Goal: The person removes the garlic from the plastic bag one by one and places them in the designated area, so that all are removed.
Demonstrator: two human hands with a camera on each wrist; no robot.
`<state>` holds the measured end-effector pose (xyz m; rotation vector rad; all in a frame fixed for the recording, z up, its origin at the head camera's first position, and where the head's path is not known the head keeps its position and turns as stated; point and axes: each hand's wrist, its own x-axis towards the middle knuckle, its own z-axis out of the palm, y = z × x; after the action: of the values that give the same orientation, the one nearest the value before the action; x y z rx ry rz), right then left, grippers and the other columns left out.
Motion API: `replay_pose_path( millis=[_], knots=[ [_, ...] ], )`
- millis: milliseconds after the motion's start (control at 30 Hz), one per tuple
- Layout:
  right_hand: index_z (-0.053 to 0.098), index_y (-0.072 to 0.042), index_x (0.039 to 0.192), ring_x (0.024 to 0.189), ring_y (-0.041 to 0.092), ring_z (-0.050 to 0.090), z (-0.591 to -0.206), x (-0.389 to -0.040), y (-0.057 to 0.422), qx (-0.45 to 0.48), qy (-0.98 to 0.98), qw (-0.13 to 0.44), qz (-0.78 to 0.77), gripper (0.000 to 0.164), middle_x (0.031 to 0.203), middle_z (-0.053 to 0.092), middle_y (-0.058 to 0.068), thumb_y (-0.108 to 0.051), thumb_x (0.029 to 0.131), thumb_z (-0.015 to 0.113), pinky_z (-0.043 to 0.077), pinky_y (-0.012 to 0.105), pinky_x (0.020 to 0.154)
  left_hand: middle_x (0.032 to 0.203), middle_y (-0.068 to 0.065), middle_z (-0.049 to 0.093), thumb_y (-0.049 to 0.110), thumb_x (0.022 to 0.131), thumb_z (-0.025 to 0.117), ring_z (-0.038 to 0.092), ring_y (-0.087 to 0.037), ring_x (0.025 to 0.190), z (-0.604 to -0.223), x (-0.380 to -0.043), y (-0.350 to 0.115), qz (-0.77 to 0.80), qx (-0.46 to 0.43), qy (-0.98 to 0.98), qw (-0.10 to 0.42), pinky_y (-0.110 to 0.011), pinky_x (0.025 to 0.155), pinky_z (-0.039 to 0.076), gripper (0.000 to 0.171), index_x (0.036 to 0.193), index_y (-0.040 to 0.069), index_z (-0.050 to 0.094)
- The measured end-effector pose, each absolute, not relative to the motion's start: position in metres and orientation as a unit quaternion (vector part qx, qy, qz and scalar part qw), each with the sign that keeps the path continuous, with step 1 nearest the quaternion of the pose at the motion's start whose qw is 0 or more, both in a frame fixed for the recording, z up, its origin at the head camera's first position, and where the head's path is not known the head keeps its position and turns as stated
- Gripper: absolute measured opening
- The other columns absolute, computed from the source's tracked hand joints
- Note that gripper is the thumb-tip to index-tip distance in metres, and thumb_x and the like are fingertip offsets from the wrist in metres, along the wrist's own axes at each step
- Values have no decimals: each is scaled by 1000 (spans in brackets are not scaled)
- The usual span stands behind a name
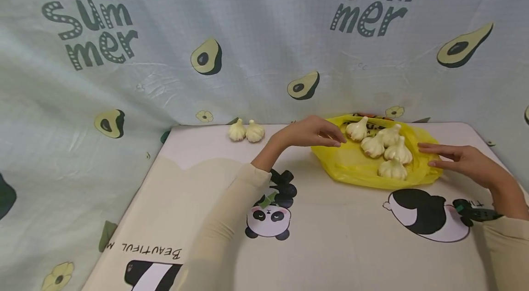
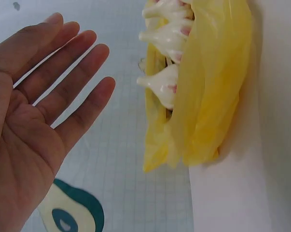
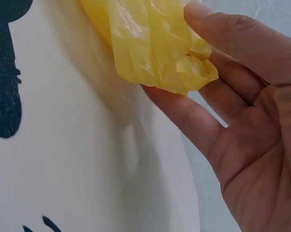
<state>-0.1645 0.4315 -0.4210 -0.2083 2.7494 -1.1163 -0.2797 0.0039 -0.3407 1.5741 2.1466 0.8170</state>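
Observation:
A yellow plastic bag (image 1: 343, 167) lies spread at the back right of the table, with several white garlic bulbs (image 1: 398, 149) inside it. My left hand (image 1: 312, 131) hovers over the bag's left rim, palm down, holding nothing. Its fingers are extended and apart from the garlic, as the left wrist view shows. At the bag's right edge is my right hand (image 1: 467, 160), fingers nearly straight and touching the plastic. In the right wrist view, the crumpled bag edge (image 3: 198, 72) lies between the thumb and the fingers, some of which it hides.
Two more garlic bulbs (image 1: 245, 131) stand side by side at the table's back, left of my left hand. The pale table cover (image 1: 330, 236) carries panda prints. Behind it hangs a light curtain (image 1: 256, 29) printed with avocados.

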Motion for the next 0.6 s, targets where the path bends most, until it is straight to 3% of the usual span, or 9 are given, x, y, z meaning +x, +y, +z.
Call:
replay_pose_path(
  millis=[300,500,567,600],
  knots=[
    [65,-2,134,145,54,22,-423,-166,426,-73,937,54,-337,44,120,35,-51,-30,100,68,34,75,98,120,4,71,21,102,64,63,3,109,-350,-273,43,309,563,733,224,-14,96,47,27,126,10,71],
    [66,-8,135,151,42,19,-421,-165,425,-76,937,53,-337,43,128,34,-48,-32,99,69,32,73,103,126,-3,70,19,103,62,63,2,108,-357,-271,63,308,576,721,233,-14,96,47,31,130,5,69],
    [65,-10,136,152,37,20,-421,-165,425,-81,935,52,-340,43,131,35,-47,-31,98,70,35,56,113,128,-2,68,20,103,62,63,2,108,-360,-270,69,307,575,720,237,-13,96,46,32,131,5,68],
    [66,-10,136,153,30,21,-421,-165,425,-85,936,50,-338,43,132,35,-46,-30,98,70,37,43,114,128,-2,68,19,103,62,63,2,108,-361,-270,71,306,575,720,238,-13,96,46,32,132,5,67]
  ],
)
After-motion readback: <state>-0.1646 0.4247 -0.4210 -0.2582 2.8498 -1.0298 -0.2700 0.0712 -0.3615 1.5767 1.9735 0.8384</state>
